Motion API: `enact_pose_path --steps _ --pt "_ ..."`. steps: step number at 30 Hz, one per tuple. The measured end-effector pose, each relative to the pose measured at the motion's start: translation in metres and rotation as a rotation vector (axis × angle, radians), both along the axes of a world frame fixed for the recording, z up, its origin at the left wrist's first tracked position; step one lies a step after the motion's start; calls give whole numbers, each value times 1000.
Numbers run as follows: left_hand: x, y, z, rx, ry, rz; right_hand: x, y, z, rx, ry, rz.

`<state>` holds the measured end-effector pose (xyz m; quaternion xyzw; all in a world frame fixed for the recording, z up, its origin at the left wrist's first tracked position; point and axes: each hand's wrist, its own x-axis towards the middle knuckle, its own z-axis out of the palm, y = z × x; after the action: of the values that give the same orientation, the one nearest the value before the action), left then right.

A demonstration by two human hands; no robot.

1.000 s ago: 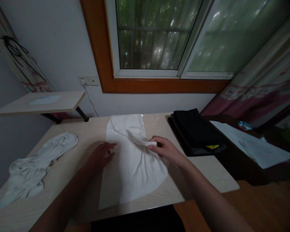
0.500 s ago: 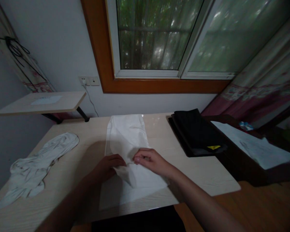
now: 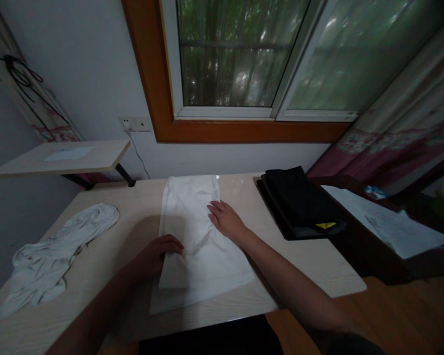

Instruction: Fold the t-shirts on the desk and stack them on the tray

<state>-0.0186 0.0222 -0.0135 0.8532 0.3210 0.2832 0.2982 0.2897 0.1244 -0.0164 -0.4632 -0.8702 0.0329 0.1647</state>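
Note:
A long white folded cloth lies lengthwise on the table, one layer on top of another, with creases across its middle and its lower layer showing along the near edge. My left hand rests over the cloth's left edge, its fingers stretched onto the fabric, its thumb hidden. Spread and flat, the fingers of my right hand press on the cloth's right side. Neither hand lifts the fabric.
On the left of the table lies a crumpled white garment. A raised shelf stands behind it. A stack of folded black cloth with a yellow patch sits at the right. A sheet of paper lies beyond it.
My right hand has let go of the fold, moved up and right, and spread its fingers. My left hand has shifted slightly left. The lifted cloth layer now lies flat.

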Motion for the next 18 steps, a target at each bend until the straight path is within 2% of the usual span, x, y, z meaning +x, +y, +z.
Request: enact_pose_path --steps 6,9,13,16,18 --pt "1 18 5 10 13 41 -3 28 -6 -2 17 -35" --pt "-1 18 6 -14 8 66 -1 29 -3 8 41 -17" --pt "-9 6 6 -26 -22 78 2 5 6 70 124 41" --pt "-17 -6 7 23 -57 107 5 -29 17 81 238 128" --pt "-20 -13 8 49 -60 132 7 -53 23 41 289 225"
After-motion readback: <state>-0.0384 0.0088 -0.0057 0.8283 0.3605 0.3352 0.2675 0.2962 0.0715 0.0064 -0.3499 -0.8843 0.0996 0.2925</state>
